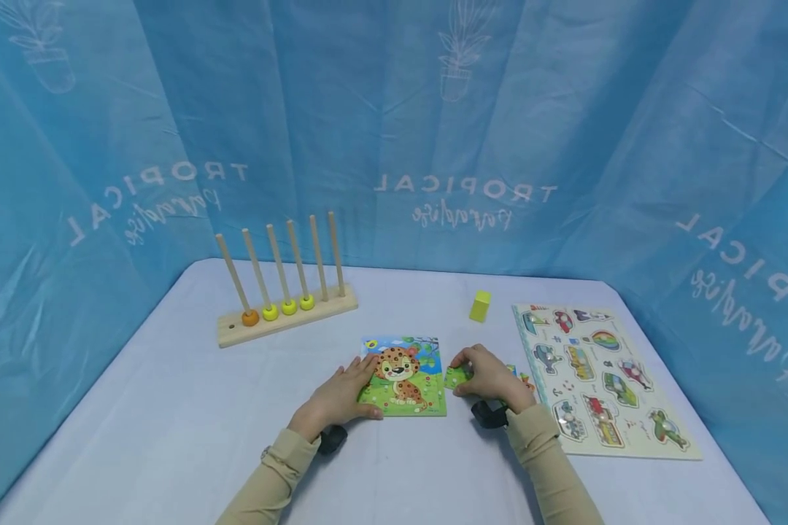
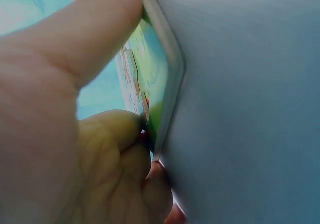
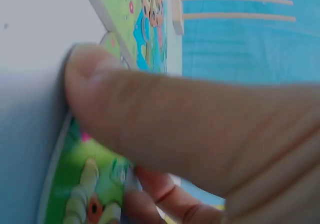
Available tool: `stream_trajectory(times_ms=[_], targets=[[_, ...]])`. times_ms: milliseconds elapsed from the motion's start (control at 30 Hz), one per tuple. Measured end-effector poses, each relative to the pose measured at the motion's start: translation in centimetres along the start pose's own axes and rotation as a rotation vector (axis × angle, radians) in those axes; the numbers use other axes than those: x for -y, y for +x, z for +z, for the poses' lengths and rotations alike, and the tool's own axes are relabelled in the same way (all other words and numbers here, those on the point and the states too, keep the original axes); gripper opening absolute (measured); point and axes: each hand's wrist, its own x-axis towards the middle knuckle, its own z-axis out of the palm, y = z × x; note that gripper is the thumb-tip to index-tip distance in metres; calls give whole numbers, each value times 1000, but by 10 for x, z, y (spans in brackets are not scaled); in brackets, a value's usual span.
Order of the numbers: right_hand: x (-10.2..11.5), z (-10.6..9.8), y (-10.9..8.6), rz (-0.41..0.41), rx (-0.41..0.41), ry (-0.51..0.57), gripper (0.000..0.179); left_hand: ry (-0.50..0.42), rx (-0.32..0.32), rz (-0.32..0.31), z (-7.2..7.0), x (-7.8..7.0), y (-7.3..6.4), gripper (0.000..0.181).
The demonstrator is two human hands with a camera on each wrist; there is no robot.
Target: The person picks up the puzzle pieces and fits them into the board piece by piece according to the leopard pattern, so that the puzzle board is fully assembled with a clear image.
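A square leopard jigsaw puzzle (image 1: 403,375) lies flat on the white table, its picture facing up. My left hand (image 1: 344,390) holds it at its left side, with the thumb at the near left corner and the fingers along the left edge. In the left wrist view, the thumb presses the corner of the puzzle board (image 2: 162,78) and the other fingers bend in at its side. Just right of the board, my right hand (image 1: 489,375) pinches a green puzzle piece (image 1: 456,377). Up close, that piece (image 3: 90,154) shows green print, partly covered by the thumb.
More puzzle pieces (image 1: 527,380) lie partly hidden behind the right wrist. Right of them is a large vehicle picture board (image 1: 604,386). A yellow block (image 1: 480,306) stands farther back. At the back left is a wooden peg stand (image 1: 289,317) with orange and yellow beads. Blue curtains surround the table.
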Motion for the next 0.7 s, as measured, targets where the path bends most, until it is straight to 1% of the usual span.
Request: stream_trajectory(times_ms=[133,233,333,400,500,567,700], targets=[[1,1,1,24,-23,13,50,-7,-1,2,0,0,-1,95],[2,2,2,64,-43,30,53,-13,-5,13,-1,-1,-2,95],[3,3,4,104,-75,20,43,-11,-4,12,0,0,-2,95],[3,5,5,106,-111,-3,37,-11,-2,7,0,0,-2,95],[5,8,7,64,-168,-29,29,-18,-4,3,0,-1,-2,95],[7,10,9,22,-193,-19,25,-21,-6,2,0,-1,-2,95],[12,11,10,-46,-209,37,14,-22,-6,-7,0,-2,-2,95]])
